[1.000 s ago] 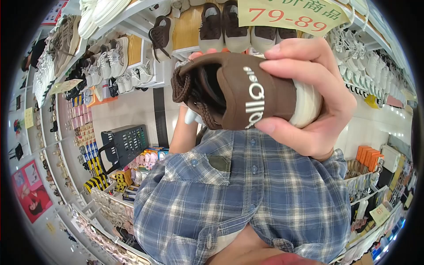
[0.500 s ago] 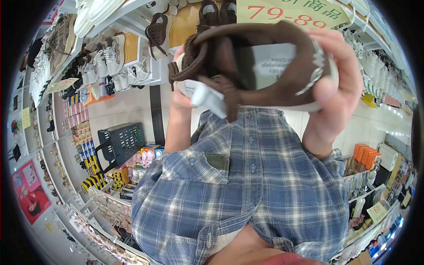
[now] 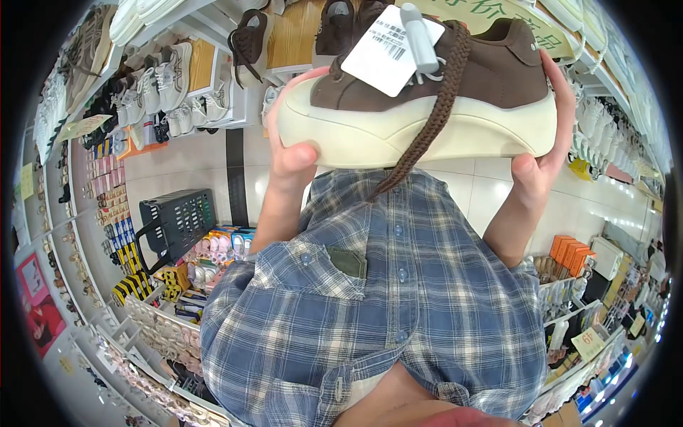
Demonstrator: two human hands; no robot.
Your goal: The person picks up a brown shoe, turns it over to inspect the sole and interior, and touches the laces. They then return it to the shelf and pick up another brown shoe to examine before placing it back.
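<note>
A brown sneaker (image 3: 491, 78) with a thick cream sole is held up sideways in front of my chest, its outsole edge facing down. My left hand (image 3: 292, 158) grips the toe end, thumb against the lower edge of the sole. At the heel, my right hand (image 3: 542, 167) is wrapped round the back, its thumb also under the sole edge. A thick braided brown lace (image 3: 435, 117) hangs across the side. A white barcode tag (image 3: 380, 53) and a grey security clip (image 3: 420, 41) lie over the laces. Most of my fingers are hidden behind the shoe.
Behind the shoe, a display shelf carries more brown sneakers (image 3: 250, 44) and pale sneakers (image 3: 172, 75). A green price sign (image 3: 551, 35) is partly covered. A dark shopping basket (image 3: 178, 217) stands lower left, near packed racks. Orange boxes (image 3: 569, 250) sit at right.
The sneaker has been turned from showing its opening and insole to showing its side and sole. My hands shifted around it, and the tag now faces me.
</note>
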